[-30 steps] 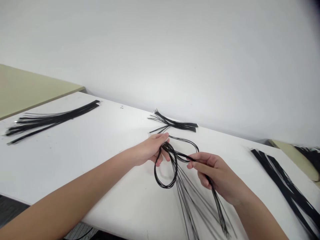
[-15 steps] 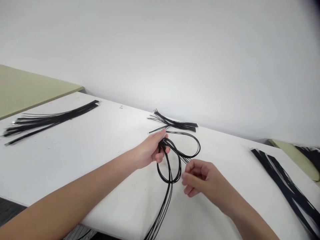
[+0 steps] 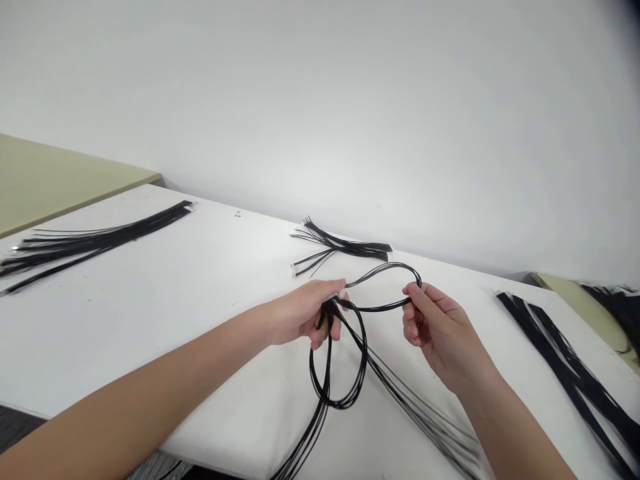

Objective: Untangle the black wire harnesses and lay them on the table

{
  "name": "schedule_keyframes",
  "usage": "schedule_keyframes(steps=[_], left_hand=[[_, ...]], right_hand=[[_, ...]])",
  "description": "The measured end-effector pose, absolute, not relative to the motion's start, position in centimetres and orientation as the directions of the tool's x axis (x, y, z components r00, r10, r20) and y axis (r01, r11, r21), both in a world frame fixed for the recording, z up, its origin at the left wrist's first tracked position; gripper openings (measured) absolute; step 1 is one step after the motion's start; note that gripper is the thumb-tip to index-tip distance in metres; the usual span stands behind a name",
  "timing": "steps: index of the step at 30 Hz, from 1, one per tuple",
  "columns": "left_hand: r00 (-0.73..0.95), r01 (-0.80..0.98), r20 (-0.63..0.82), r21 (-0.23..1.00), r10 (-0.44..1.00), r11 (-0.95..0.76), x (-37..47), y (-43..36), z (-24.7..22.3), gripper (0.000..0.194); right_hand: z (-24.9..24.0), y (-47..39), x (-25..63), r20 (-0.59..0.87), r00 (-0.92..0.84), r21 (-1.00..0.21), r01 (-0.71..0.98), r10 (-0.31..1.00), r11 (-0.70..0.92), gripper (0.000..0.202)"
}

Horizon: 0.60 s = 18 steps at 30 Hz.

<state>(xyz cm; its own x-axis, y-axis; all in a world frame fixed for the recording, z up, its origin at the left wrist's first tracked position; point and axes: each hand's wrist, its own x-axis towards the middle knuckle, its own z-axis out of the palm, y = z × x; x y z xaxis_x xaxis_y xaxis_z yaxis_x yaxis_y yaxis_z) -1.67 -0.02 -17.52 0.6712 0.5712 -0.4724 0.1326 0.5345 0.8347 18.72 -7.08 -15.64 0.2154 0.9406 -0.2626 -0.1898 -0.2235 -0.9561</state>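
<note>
A bundle of thin black wires (image 3: 364, 347) hangs in loops from my left hand (image 3: 313, 310), whose thumb and fingers are closed round it. My right hand (image 3: 437, 327) pinches the far end of an upper loop, to the right of the left hand. A second loop dangles below the left hand. Loose strands run down toward the table's front edge and out to the lower right, the latter blurred. Part of the bundle is hidden inside the left fingers.
Flat black wire bundles lie on the white table (image 3: 225, 393): a left bundle (image 3: 120, 231), a back bundle (image 3: 350, 248) and a right bundle (image 3: 565, 360). Pale yellow-green boards (image 3: 65, 177) show at the left and far right. A white wall (image 3: 320, 120) rises behind.
My right hand has moved up and right and now grips the upper loop, which is stretched out between the hands. Strands have swung down to the lower right.
</note>
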Motion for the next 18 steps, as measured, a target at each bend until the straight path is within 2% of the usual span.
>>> schedule_keyframes(steps=[4,8,11,14,16,18], left_hand=[[0.738,0.224,-0.499,0.816,0.453,0.534,-1.6,-0.3,-17.2,0.043],[0.748,0.252,-0.519,0.799,0.414,0.546,-1.5,-0.5,-16.8,0.046],[0.694,0.171,-0.511,0.801,0.507,0.573,-1.3,-0.7,-16.8,0.046],[0.603,0.032,-0.498,0.796,0.623,0.605,-1.2,-0.6,-17.1,0.044],[0.574,-0.026,-0.488,0.792,0.658,0.610,-1.1,-0.5,-17.2,0.041],[0.562,-0.042,-0.478,0.798,0.675,0.601,-1.1,-0.5,-17.3,0.038]], right_hand=[[-16.5,-6.7,18.5,-0.213,0.259,-0.966,-0.203,0.942,-0.162,0.030],[-17.4,-6.4,18.4,-0.255,0.230,-0.944,-0.268,0.939,-0.191,0.031],[-17.7,-6.6,18.2,-0.267,0.244,-0.934,-0.303,0.932,-0.188,0.039],[-17.6,-7.1,17.5,-0.215,0.330,-0.942,-0.319,0.919,-0.106,0.041],[-17.6,-7.5,17.0,-0.163,0.338,-0.967,-0.243,0.927,-0.081,0.037],[-17.7,-7.8,16.7,-0.106,0.264,-0.993,-0.069,0.959,-0.091,0.030]])
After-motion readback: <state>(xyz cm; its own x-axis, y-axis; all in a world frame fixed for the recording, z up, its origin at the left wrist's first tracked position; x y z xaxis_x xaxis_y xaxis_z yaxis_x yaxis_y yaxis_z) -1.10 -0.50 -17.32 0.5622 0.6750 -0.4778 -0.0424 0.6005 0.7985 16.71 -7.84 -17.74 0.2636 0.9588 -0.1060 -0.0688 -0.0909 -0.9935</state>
